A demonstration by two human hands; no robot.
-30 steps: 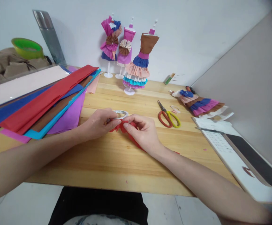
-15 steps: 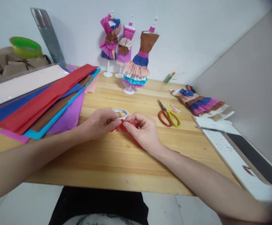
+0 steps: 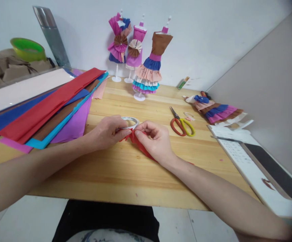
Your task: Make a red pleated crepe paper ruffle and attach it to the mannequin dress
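Between my two hands a strip of red crepe paper (image 3: pixel 141 148) is bunched into small gathers. My left hand (image 3: pixel 108 131) pinches its left end between thumb and fingers. Close beside it, my right hand (image 3: pixel 156 139) pinches the gathers with thumb and forefinger, and the rest of the strip trails under that hand to the right. A white roll of tape (image 3: pixel 135 121) stands just behind the fingertips, partly hidden by them; whether a hand touches it I cannot tell. Orange-and-yellow-handled scissors (image 3: pixel 182 125) lie with blades parted, right of my right hand.
Folded coloured paper sheets (image 3: pixel 52 104) are stacked at the left. Three small dress forms (image 3: pixel 149 64) in paper outfits stand at the back, and another dressed form (image 3: pixel 213 107) lies at the right. A white board (image 3: pixel 234 158) with a knife (image 3: pixel 226 138) on it borders the right side.
Both hands stay almost in place, still pinching the red paper. My right fingers have shifted slightly right along the gathers. The whole view has moved a little.
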